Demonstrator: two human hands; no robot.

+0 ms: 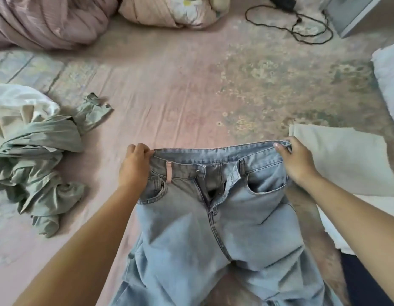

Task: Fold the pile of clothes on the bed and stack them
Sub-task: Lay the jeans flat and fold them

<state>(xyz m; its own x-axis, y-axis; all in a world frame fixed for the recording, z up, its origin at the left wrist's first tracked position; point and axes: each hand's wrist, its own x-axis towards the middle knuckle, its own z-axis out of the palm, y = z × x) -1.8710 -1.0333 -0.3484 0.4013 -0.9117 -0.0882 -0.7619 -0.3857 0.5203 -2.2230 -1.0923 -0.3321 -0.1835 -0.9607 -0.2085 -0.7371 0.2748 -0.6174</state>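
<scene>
Jeans point(216, 217) of pale blue denim lay front side up in the lower centre of the frame, fly open, legs running off the bottom edge. The left hand point(134, 166) pinched the waistband's left corner, fingers curled over the edge; the right hand point(295, 160) gripped the right corner the same way, so the waistband stretched taut between them. A crumpled pile of green and white clothes point(34, 151) sat at the left edge, well apart from the jeans. Just beside the right hand lay a folded cream garment point(344, 155), its near corner close to the waistband. Above the jeans the pink bedsheet point(180, 89) spread open through the middle of the frame, up to bunched bedding point(50, 21) at upper left and a black cable point(302, 25) at upper right.
</scene>
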